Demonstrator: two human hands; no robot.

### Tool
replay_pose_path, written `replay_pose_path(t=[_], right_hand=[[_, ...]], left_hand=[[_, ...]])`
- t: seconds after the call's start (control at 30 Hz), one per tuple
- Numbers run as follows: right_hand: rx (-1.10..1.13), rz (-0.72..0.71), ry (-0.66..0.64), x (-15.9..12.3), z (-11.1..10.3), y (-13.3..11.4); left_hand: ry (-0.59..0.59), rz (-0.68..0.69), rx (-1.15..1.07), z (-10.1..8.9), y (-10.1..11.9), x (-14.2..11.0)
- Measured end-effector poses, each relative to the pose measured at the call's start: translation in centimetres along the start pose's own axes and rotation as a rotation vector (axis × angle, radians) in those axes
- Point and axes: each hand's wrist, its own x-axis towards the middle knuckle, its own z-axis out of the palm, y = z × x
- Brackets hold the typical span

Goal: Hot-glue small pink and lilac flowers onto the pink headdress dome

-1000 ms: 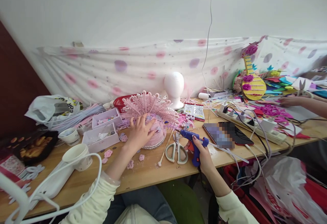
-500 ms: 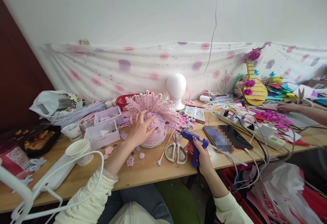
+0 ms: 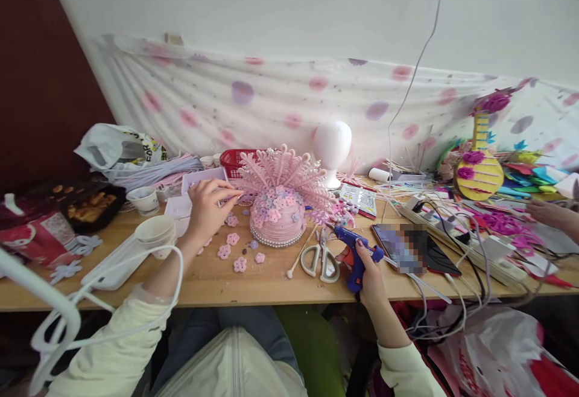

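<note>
My right hand (image 3: 373,281) is wrapped round the handle of a blue hot glue gun (image 3: 355,258), its nozzle directed up and left. On the table stands a pink headdress (image 3: 278,222), with a domed base, a pearl-trimmed rim, small pink and lilac flowers on the front, and a fan of fuzzy pink plumes above. To its left, raised over the small white boxes, my left hand (image 3: 208,209) has its fingers pinched together. Whatever lies between those fingertips is too small to name. Several loose pink flowers (image 3: 224,251) lie below it. Scissors (image 3: 321,259) rest near the glue gun.
Behind stands a white foam head (image 3: 332,149) beside a red basket (image 3: 235,161). Two phones (image 3: 398,249) and a power strip (image 3: 470,243) with tangled cables lie to the right. Paper cups (image 3: 156,234) and a white lamp arm (image 3: 45,288) are at left. Another person's hand (image 3: 554,213) reaches in at right.
My left hand has left the headdress and moved left, its spread fingers now pinched together. My right hand still holds the glue gun. The whole view has shifted slightly.
</note>
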Motion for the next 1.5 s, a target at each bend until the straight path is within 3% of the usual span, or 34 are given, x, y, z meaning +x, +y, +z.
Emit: replay_pose_path(t=[0.1,0.2,0.47,0.67,1.0,1.3,1.5], right_hand=[[-0.007,0.003,0.006,0.0,0.0,0.0],[-0.005,0.015,0.011,0.1,0.0,0.1],[-0.037,-0.009,0.034,0.0,-0.2,0.1],[-0.034,0.004,-0.003,-0.3,0.0,0.0],[-0.031,-0.021,-0.010,-0.2,-0.1,0.1],[-0.057,-0.023,-0.013,0.3,-0.7,0.8],[-0.029,0.015,-0.007,0.3,-0.5,0.5]], left_hand=[[-0.150,-0.057,-0.055,-2.2,-3.0,-0.6],[-0.377,-0.111,0.003,-2.9,-4.3,-1.6],[-0.560,0.036,0.135,1.7,-3.7,-2.9],[-0.583,0.081,0.172,3.1,-3.9,-2.7],[-0.475,-0.089,0.174,0.8,-3.4,-0.9],[-0.701,-0.100,0.125,-1.6,-5.3,-2.0],[-0.621,-0.007,0.182,1.0,-4.6,-2.4]])
